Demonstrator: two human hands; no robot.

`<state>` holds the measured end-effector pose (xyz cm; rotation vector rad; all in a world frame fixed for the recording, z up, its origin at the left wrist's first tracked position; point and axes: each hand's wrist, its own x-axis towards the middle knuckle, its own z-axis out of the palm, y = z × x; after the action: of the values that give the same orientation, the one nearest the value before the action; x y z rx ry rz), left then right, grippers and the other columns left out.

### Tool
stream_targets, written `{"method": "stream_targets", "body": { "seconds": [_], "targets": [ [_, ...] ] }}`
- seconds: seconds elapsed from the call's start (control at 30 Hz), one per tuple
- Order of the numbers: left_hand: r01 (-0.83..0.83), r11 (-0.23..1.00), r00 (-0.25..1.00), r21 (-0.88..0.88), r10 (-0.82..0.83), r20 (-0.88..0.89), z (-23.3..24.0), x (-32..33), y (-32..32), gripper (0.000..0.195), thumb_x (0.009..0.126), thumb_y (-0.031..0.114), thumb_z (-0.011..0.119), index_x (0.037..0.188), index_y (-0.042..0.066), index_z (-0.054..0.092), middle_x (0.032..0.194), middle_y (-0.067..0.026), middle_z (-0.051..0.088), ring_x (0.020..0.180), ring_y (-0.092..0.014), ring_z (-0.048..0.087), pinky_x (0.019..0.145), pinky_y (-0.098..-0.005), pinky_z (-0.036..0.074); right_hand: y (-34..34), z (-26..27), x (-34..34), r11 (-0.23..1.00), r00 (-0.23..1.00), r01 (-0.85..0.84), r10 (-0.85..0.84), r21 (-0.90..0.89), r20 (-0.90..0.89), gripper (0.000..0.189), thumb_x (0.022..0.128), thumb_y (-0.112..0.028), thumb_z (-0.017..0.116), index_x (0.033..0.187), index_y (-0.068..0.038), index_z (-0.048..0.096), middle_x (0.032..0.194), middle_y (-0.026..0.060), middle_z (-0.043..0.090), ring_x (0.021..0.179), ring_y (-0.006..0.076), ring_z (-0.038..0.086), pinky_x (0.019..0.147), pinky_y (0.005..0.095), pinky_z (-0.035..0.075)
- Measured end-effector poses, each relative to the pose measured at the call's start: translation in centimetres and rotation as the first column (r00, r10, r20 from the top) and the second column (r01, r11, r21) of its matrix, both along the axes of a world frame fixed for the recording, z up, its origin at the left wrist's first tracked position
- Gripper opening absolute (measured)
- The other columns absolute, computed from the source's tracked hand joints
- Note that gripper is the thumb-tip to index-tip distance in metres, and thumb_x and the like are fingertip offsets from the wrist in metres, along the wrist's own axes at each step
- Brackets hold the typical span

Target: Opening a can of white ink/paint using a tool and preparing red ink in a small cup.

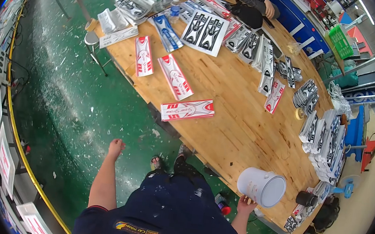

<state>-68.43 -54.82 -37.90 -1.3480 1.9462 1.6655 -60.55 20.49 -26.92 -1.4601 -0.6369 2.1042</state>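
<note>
My left hand (116,148) hangs over the green floor with loosely curled fingers and nothing visible in it. At the table's near edge my right hand (246,205) is against the side of a white lidded bucket (252,183); whether its fingers grip the bucket or only touch it is unclear. The bucket bears a faint print. Farther along the wooden table (234,128) lie separate red-and-white printed sleeves (188,110), one close to the edge. A blue sleeve (167,32) and a large printed black-and-white sheet (204,32) lie beyond them.
Stacks of printed sleeves (323,148) line the table's far side, near a roll of tape (299,114). A dark cylindrical container (306,199) stands right of the bucket. Another person's hand (270,10) rests at the far end. A metal stool (92,38) stands beside the table.
</note>
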Motion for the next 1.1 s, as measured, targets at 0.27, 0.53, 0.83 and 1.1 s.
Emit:
{"method": "stream_targets", "body": {
  "seconds": [0.27, 0.53, 0.83, 1.1],
  "targets": [
    [0.582, 0.812, 0.813, -0.037, -0.579, 0.064, 4.9, -2.7, 18.3, 0.034, 0.100, 0.031, 0.064, 0.118, 0.002, 0.070, 0.095, -0.0093, 0.077, 0.076, -0.018, 0.072, 0.070, -0.0341, 0.058, 3.3, -4.8, -2.8, 0.985, 0.990, 0.128, -0.120, -0.111, 0.078, 0.061, 0.099, -0.049, 0.058, 0.144, -0.008, 0.057, 0.151, 0.0130, 0.055, 0.139, 0.0339, 0.051, 0.112, 0.0478, 0.047],
    [0.922, 0.368, 0.358, 0.119, -0.928, 0.098, 17.1, -23.0, 28.4, 0.035, 0.103, 0.035, 0.065, 0.110, 0.002, 0.073, 0.096, -0.0111, 0.078, 0.088, -0.020, 0.075, 0.082, -0.0357, 0.059, 9.2, -11.9, 3.1, 0.101, 0.462, -0.878, 0.432, 0.467, 0.775, 0.050, 0.105, -0.040, 0.053, 0.134, 0.000, 0.061, 0.138, 0.0133, 0.065, 0.122, 0.0325, 0.064, 0.105, 0.0501, 0.050],
    [0.928, 0.320, 0.190, -0.189, -0.847, -0.497, 15.4, -43.8, 33.0, 0.025, 0.105, 0.022, 0.062, 0.117, 0.001, 0.071, 0.101, -0.0093, 0.078, 0.089, -0.021, 0.074, 0.083, -0.0350, 0.058, -0.8, -6.3, -1.9, 0.241, 0.370, -0.928, 0.505, 0.284, 0.780, 0.042, 0.103, -0.032, 0.059, 0.129, 0.000, 0.062, 0.138, 0.0157, 0.064, 0.124, 0.0335, 0.062, 0.106, 0.0498, 0.047],
    [0.856, 0.425, 0.193, -0.293, -0.790, -0.582, 13.5, -70.9, 31.8, 0.020, 0.104, 0.016, 0.065, 0.117, 0.002, 0.071, 0.095, -0.0081, 0.077, 0.081, -0.015, 0.072, 0.072, -0.0305, 0.056, -18.4, -4.6, -29.2, 0.323, 0.260, -0.945, 0.632, 0.057, 0.730, 0.035, 0.102, -0.025, 0.064, 0.126, 0.000, 0.063, 0.138, 0.0179, 0.063, 0.125, 0.0344, 0.060, 0.107, 0.0495, 0.046]
  ]
}}
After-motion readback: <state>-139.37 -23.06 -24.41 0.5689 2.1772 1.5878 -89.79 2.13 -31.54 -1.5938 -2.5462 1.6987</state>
